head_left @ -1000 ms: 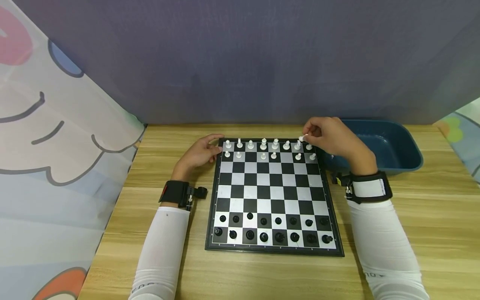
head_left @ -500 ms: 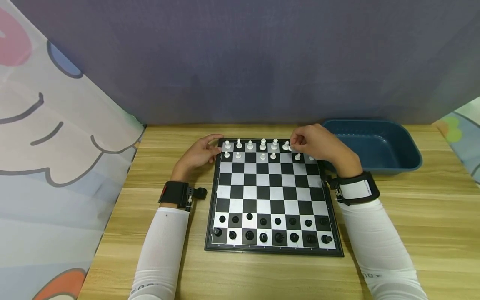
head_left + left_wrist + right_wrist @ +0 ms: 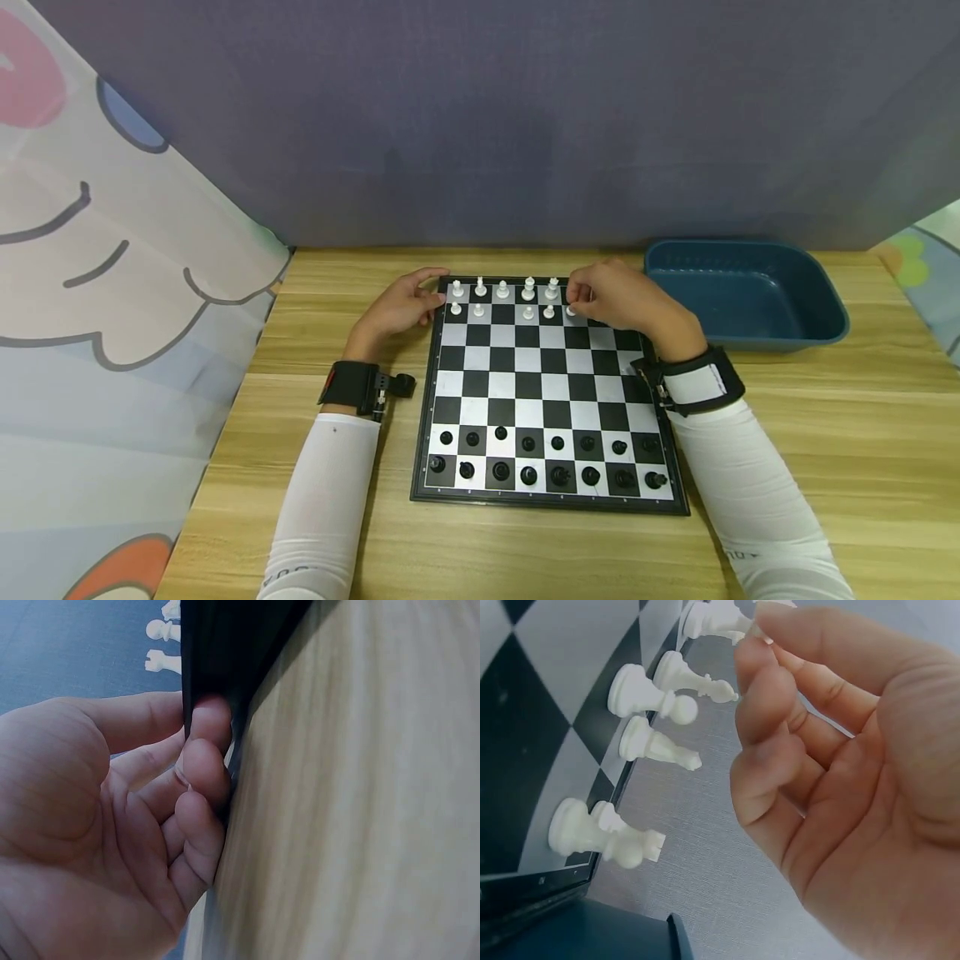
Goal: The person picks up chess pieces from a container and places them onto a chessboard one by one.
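Note:
A black-and-white chessboard [image 3: 527, 362] lies on the wooden table, black chess pieces [image 3: 528, 475] along the near side and white chess pieces [image 3: 528, 289] along the far side. My left hand [image 3: 397, 308] grips the board's left rim near the far corner; in the left wrist view its thumb and curled fingers lie against the black edge [image 3: 217, 652]. Over the far right part of the board, my right hand [image 3: 622, 296] pinches a white pawn [image 3: 571, 312], mostly hidden by the fingertips. The right wrist view shows a white knight [image 3: 656, 746] and a white bishop [image 3: 690, 679] near that hand.
A dark blue plastic bin [image 3: 750, 292] stands beside the board's far right corner, close to the right forearm. Behind the table [image 3: 330, 333] rises a grey fabric wall [image 3: 480, 125]. Printed cloth [image 3: 135, 317] hangs at the left.
My right hand has moved left from the board's far right corner, carrying the white pawn down to the second row from the far side. The left hand stays on the rim.

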A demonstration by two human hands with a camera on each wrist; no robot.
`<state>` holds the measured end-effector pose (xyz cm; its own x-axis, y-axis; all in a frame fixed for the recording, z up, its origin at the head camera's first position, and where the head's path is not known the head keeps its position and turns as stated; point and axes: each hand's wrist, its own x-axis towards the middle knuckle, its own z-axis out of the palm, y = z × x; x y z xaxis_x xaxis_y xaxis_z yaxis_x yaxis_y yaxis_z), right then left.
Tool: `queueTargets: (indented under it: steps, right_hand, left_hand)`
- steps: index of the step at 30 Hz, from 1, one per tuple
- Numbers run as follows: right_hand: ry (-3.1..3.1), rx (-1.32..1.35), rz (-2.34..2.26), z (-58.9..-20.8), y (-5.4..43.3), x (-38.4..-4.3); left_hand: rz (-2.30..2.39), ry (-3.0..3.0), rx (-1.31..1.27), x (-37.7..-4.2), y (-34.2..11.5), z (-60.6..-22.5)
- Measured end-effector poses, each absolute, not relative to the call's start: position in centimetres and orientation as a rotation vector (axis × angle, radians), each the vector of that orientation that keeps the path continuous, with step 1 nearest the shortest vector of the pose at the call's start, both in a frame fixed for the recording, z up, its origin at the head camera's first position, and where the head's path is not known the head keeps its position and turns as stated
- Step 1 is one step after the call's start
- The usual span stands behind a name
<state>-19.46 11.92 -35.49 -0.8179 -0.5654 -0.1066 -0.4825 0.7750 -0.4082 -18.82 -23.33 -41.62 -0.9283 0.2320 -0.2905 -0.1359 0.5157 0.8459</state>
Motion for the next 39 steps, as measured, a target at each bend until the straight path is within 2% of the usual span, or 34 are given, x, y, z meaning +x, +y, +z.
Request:
queueTargets:
  steps: [23, 31, 39]
  right_hand:
    - [2.722, -0.735, -0.482, -35.0, 12.3, -19.2]
    - [2.828, -0.687, -0.64, -33.0, 16.1, -19.4]
    - [2.737, -0.489, -0.633, -32.9, 21.7, -20.5]
  left_hand:
    - [1.387, 2.384, 0.08, -18.6, -23.1, -41.3]
    - [1.371, 2.396, 0.105, -18.7, -23.3, -41.4]
    - [1.378, 2.416, 0.136, -18.6, -23.4, -41.6]
